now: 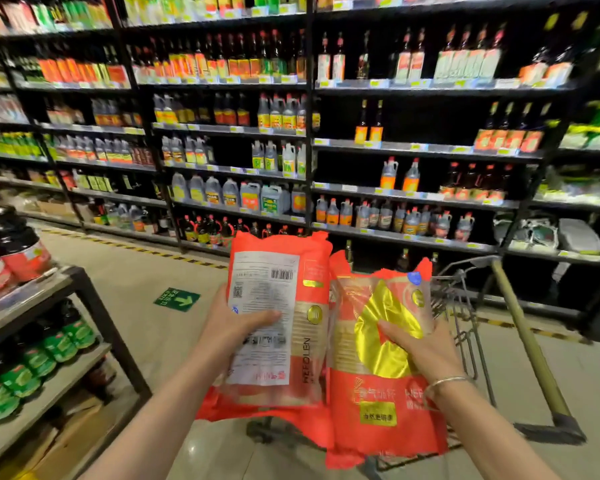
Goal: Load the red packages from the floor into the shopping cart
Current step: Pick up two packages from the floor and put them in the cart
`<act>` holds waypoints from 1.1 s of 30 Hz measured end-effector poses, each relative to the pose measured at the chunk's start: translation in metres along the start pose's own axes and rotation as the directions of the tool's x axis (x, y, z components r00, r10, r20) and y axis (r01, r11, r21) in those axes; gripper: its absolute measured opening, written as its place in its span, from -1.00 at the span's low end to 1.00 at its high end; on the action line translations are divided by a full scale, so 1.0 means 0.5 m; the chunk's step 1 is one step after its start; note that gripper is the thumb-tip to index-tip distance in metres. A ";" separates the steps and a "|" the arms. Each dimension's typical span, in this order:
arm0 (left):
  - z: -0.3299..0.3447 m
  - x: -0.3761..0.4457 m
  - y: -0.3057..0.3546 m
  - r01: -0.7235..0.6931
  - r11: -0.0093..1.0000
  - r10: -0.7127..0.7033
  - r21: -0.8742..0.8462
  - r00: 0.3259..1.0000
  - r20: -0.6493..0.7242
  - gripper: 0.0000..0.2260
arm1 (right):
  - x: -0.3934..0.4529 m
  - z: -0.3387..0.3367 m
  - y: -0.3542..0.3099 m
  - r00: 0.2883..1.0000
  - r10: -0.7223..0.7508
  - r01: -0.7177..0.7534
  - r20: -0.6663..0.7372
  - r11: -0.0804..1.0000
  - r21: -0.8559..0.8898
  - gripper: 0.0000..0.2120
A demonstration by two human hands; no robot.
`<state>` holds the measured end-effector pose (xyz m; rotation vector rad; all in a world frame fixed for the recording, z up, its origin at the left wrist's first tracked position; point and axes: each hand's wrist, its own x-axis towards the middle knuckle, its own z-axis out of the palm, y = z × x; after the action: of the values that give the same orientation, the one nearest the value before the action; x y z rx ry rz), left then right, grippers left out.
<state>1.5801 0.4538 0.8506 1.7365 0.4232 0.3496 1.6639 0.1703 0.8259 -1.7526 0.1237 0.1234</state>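
Currently left hand (238, 327) grips one red package (278, 327), right hand (420, 344) the second package (378, 403), both aloft before the shopping cart (465, 306); soft, crinkly film, probably slippery — hold mid-body, thumbs across

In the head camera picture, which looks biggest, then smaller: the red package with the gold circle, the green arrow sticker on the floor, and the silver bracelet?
1. Red package with the gold circle
2. Green arrow sticker
3. Silver bracelet

The package is much nearer the camera, which exaggerates its size.

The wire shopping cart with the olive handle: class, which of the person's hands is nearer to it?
Right. The right hand, holding a red package, is directly beside the wire shopping cart; the left hand is farther left.
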 end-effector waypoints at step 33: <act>0.464 0.649 -0.394 0.501 0.824 -0.556 0.265 0.804 0.211 -0.46 | 0.672 0.097 0.389 0.752 0.602 -0.654 -0.268 0.732 -0.192 -0.35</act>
<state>1.9552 0.4380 0.6117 1.7382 0.7328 -0.3577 1.9656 0.1773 0.5774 -1.9325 0.8932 0.4955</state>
